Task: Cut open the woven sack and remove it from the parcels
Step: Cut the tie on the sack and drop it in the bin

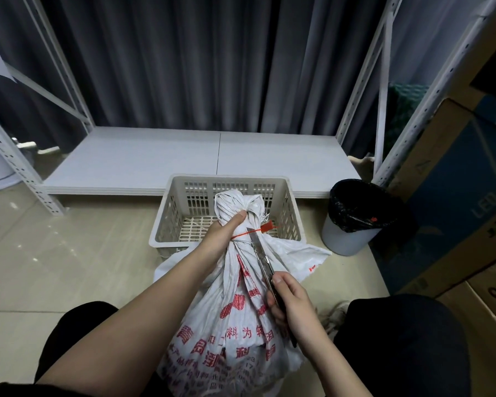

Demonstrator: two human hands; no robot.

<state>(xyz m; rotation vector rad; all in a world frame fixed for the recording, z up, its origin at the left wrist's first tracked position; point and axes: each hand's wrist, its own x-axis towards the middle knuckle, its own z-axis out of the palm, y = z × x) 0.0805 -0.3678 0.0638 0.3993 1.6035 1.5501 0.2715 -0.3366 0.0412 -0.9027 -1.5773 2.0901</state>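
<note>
The left hand (224,231) grips the gathered neck of the white woven sack with red print (241,310), while the right hand (291,303) holds a utility knife's long blade (259,253) against its red plastic tie (258,231).

A single wide-angle view is given from head height, angled forward and down. The left hand (223,234) and right hand (291,303) are seen close below the lens; the floor (69,253) and curtain (184,67) are seen farther off, curved at the edges.

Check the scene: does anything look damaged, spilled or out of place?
Nothing stands out. The woven sack is still tied shut by a red tie, with the knife blade at it; the crate and bin stand upright.
</note>
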